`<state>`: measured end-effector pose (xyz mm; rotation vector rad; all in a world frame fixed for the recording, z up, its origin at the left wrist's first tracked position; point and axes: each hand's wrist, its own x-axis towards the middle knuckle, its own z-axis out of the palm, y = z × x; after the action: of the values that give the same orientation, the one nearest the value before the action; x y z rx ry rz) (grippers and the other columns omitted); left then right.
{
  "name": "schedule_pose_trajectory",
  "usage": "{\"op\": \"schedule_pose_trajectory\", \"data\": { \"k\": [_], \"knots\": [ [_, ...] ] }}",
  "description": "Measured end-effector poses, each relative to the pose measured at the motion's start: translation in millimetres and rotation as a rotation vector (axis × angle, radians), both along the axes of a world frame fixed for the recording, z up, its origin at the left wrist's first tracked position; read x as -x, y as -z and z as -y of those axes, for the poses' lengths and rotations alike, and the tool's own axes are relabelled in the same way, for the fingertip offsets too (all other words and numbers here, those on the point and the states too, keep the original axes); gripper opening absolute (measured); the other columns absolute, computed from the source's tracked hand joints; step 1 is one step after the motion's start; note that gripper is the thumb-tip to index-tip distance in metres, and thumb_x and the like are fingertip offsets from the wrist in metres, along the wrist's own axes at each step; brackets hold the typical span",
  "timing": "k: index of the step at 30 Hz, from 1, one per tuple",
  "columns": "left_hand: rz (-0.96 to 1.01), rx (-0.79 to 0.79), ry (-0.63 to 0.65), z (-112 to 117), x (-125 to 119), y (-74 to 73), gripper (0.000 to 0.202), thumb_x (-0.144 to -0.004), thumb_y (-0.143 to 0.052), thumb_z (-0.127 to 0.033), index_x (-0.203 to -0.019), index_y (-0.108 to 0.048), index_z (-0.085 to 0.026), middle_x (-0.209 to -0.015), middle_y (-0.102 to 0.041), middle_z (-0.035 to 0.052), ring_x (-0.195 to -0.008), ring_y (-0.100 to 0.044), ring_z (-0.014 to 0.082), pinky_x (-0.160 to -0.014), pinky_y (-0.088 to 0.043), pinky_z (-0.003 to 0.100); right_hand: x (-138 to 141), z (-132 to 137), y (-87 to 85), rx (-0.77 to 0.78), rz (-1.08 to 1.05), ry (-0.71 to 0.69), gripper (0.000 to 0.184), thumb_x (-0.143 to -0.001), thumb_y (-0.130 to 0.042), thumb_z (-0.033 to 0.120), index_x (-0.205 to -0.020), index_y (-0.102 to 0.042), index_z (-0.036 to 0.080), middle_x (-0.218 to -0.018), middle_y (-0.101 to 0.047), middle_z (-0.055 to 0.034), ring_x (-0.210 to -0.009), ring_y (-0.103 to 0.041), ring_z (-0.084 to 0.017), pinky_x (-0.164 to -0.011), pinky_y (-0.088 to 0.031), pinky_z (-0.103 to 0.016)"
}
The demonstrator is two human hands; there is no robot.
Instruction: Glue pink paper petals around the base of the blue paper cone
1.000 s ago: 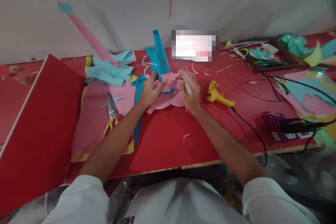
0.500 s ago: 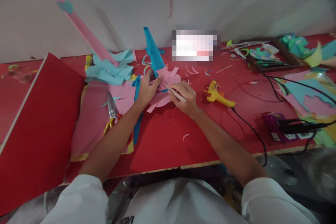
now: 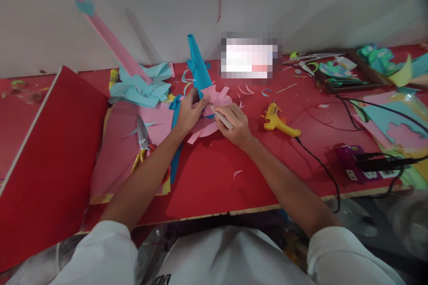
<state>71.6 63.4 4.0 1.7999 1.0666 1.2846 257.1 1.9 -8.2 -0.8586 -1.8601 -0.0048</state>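
Observation:
A blue paper cone (image 3: 198, 67) stands tilted on the red table (image 3: 217, 178), with pink cut-paper petals (image 3: 219, 95) round its base. My left hand (image 3: 189, 113) is closed on the cone's lower end and the pink paper. My right hand (image 3: 234, 122) is closed round a thin white stick (image 3: 222, 118), whose tip touches the pink paper beside the cone's base.
Scissors (image 3: 143, 136) lie on a pink sheet (image 3: 123, 151) to the left. A yellow glue gun (image 3: 278, 122) lies to the right, its black cord running to a purple power strip (image 3: 354, 163). A red board (image 3: 50, 160) stands at the left. Paper scraps (image 3: 142, 87) lie behind.
The cone has tipped from leaning right to leaning left. My right hand turned so the white stick now points at the cone's base, and the pink paper shifted toward the wall.

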Motion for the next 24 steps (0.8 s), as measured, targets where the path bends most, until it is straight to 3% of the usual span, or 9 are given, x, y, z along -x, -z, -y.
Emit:
{"op": "schedule_pose_trajectory", "data": {
  "k": [5,14,24],
  "knots": [
    [0.011,-0.008,0.006,-0.8,-0.9,0.7,0.049,-0.099,-0.062,-0.071,-0.114,-0.064,-0.025,-0.081,-0.063,0.0001,-0.069,-0.057,0.0151,-0.066,-0.049,0.032,-0.1,-0.1,0.1,0.082,0.024,-0.007,0.025,-0.102,-0.057,0.023,-0.123,-0.070,0.027,-0.105,-0.079,-0.0077,-0.095,-0.072,-0.026,-0.089,-0.063,-0.049],
    [0.002,-0.009,0.005,-1.9,0.8,0.5,0.049,-0.100,-0.061,-0.070,-0.110,-0.063,-0.023,-0.080,-0.059,-0.0010,-0.069,-0.053,0.0134,-0.066,-0.046,0.032,0.0,-0.4,-0.3,0.055,0.021,-0.002,0.025,-0.103,-0.057,0.022,-0.123,-0.071,0.027,-0.103,-0.079,-0.0074,-0.094,-0.072,-0.025,-0.087,-0.063,-0.047],
    [-0.010,-0.028,-0.013,-3.1,0.4,2.5,0.047,-0.100,-0.061,-0.070,-0.110,-0.063,-0.024,-0.093,-0.069,0.0028,-0.080,-0.064,0.0177,-0.077,-0.055,0.037,-1.5,-0.3,-1.4,0.018,0.015,0.056,0.023,-0.102,-0.057,0.021,-0.121,-0.069,0.026,-0.103,-0.079,-0.0082,-0.093,-0.073,-0.025,-0.084,-0.063,-0.046]
  ]
}}
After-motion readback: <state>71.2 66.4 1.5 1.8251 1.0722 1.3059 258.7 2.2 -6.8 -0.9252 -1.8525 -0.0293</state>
